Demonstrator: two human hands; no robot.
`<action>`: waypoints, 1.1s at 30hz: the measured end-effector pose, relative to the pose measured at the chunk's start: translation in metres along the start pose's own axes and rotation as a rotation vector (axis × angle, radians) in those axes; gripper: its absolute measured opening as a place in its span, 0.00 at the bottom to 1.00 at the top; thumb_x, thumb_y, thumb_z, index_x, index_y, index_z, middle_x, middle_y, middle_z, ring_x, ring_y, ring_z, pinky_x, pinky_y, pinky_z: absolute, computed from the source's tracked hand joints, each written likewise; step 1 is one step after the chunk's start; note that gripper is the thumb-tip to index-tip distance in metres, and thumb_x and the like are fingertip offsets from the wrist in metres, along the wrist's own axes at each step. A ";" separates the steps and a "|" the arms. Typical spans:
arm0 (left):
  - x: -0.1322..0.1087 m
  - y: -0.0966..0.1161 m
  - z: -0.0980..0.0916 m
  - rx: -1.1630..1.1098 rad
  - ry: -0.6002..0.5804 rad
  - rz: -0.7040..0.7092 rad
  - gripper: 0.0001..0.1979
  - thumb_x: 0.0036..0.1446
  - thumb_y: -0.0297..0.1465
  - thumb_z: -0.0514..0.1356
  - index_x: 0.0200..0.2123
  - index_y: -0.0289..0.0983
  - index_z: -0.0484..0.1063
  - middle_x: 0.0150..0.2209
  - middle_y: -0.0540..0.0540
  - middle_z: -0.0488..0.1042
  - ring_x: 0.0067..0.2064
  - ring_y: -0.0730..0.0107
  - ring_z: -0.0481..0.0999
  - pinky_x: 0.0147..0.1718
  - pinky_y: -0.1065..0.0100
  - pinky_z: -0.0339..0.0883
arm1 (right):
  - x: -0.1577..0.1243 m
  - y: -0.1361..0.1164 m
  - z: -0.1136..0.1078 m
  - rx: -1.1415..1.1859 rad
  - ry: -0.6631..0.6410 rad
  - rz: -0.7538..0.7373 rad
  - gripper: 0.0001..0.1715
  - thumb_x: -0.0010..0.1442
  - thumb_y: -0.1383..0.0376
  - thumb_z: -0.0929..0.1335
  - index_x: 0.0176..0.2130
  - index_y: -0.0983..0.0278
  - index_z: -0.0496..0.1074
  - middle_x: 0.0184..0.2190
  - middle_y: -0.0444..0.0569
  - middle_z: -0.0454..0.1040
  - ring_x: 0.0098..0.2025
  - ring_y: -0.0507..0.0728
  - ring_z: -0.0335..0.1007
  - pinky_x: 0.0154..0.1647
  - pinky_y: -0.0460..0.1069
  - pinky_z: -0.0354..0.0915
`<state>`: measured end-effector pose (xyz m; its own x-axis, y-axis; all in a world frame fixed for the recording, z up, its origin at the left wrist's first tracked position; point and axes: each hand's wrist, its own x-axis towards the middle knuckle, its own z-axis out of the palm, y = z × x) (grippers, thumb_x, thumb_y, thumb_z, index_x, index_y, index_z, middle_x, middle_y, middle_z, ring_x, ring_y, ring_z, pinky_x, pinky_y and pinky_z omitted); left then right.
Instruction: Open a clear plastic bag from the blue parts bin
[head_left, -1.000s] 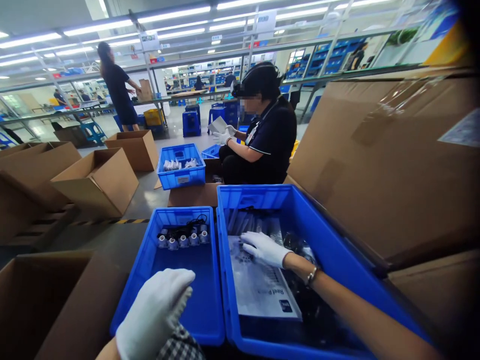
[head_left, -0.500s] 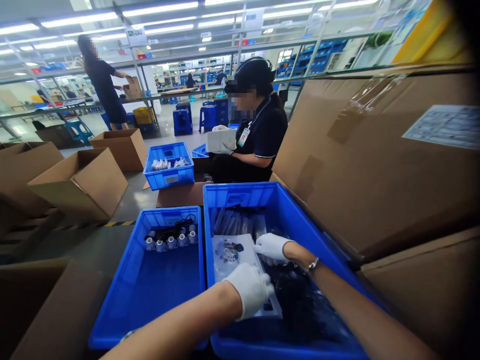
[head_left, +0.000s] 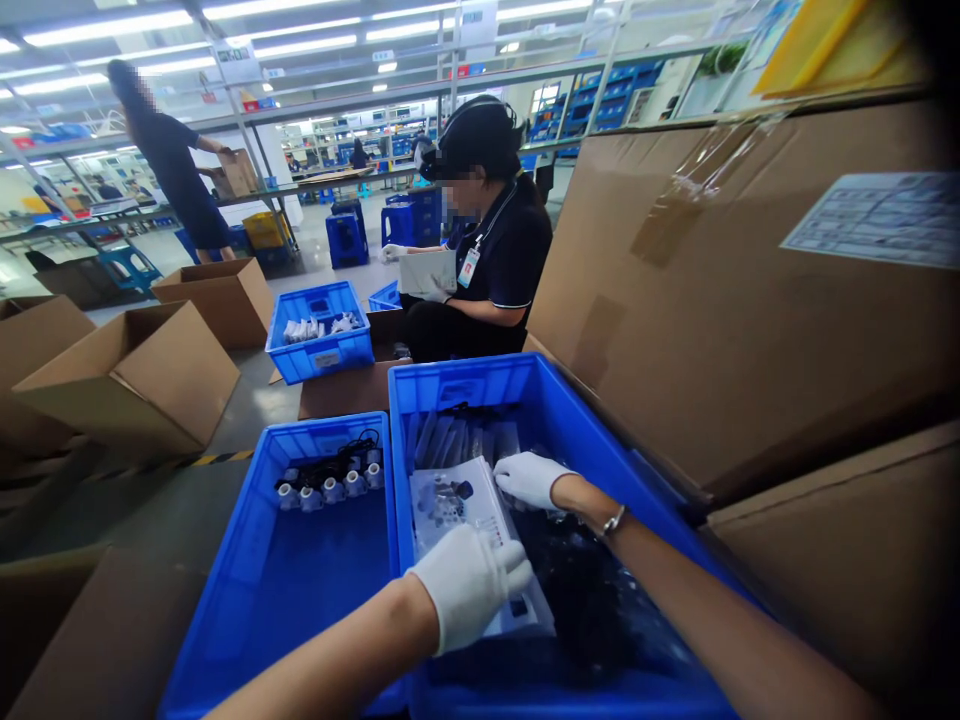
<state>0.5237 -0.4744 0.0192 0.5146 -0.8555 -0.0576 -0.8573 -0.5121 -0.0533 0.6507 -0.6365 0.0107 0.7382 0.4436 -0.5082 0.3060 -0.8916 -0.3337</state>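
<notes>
A flat white box with a printed picture lies tilted inside the right blue bin. My left hand, in a white glove, is closed over its near part, the fingers bent at its right edge. At the far right edge of the box, my right hand, also gloved, pinches with thumb and fingers. My palms hide parts of the box. Behind it stands a row of clear plastic packets. Dark items in clear plastic bags fill the bin's near right side.
To the left is another blue bin with white round fittings and black cables. A small blue bin stands beyond. Large cartons rise on the right; open cartons stand left. A co-worker sits ahead holding a white box.
The view has shifted slightly right. My left hand has turned, its fingers now reaching over the box's edge. The co-worker's one hand has moved away from the white box there.
</notes>
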 end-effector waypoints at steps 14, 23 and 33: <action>-0.043 -0.006 -0.023 0.026 -0.026 -0.097 0.33 0.51 0.27 0.54 0.62 0.35 0.55 0.64 0.45 0.64 0.29 0.65 0.66 0.24 0.61 0.61 | 0.011 0.011 0.004 0.329 0.039 0.003 0.10 0.65 0.67 0.60 0.35 0.66 0.69 0.30 0.49 0.77 0.30 0.54 0.76 0.28 0.44 0.66; -0.053 -0.003 -0.025 -0.021 -0.062 -0.145 0.34 0.49 0.25 0.53 0.62 0.39 0.53 0.66 0.46 0.60 0.31 0.64 0.70 0.27 0.60 0.65 | 0.008 -0.002 0.009 0.605 -0.107 -0.063 0.19 0.70 0.54 0.57 0.35 0.65 0.62 0.23 0.48 0.72 0.26 0.57 0.75 0.24 0.46 0.69; -0.041 0.002 -0.024 -0.123 -0.085 -0.266 0.33 0.57 0.33 0.51 0.64 0.30 0.49 0.66 0.33 0.58 0.36 0.60 0.74 0.31 0.58 0.67 | -0.007 -0.023 0.009 0.379 0.110 -0.084 0.08 0.63 0.66 0.62 0.40 0.66 0.69 0.33 0.50 0.76 0.31 0.57 0.74 0.29 0.46 0.66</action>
<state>0.5011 -0.4423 0.0451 0.7165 -0.6832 -0.1409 -0.6850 -0.7273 0.0431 0.6333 -0.6182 0.0151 0.7862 0.4829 -0.3856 0.1400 -0.7470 -0.6499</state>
